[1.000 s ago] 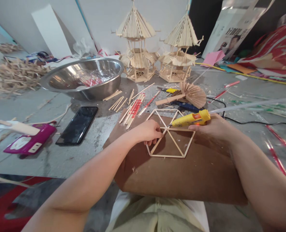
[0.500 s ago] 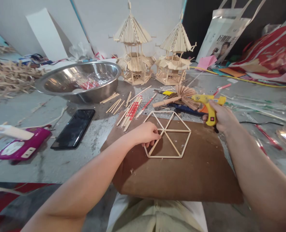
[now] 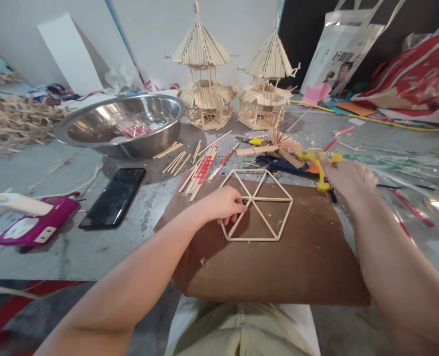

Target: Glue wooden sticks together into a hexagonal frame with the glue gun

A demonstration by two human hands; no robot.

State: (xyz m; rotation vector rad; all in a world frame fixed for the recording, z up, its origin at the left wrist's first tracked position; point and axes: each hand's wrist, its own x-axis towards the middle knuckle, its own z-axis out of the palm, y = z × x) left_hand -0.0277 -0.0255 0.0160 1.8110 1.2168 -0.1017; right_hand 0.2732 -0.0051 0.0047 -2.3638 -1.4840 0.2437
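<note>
A hexagonal frame of thin wooden sticks [image 3: 273,200], with spokes meeting in its middle, lies flat on a brown sheet [image 3: 297,272]. My left hand [image 3: 229,205] pinches a stick at the frame's left side, fingers closed. To the right of the frame, my right hand [image 3: 347,175] holds a yellow hot glue gun [image 3: 322,170] by its handle. The gun's nozzle points left, towards a folded brown paper fan [image 3: 284,143]; its handle is partly covered by my fingers.
Loose sticks [image 3: 200,170] lie beyond the sheet, near a steel basin [image 3: 119,143]. Two stick pagodas [image 3: 204,99] stand at the back. A black phone [image 3: 113,198] and a purple object [image 3: 37,222] lie left. Plastic wrappers [image 3: 408,160] spread over the right side.
My right hand has turned and shifted slightly up and right with the glue gun, so the red switch on the handle is no longer visible. My left hand stays on the frame.
</note>
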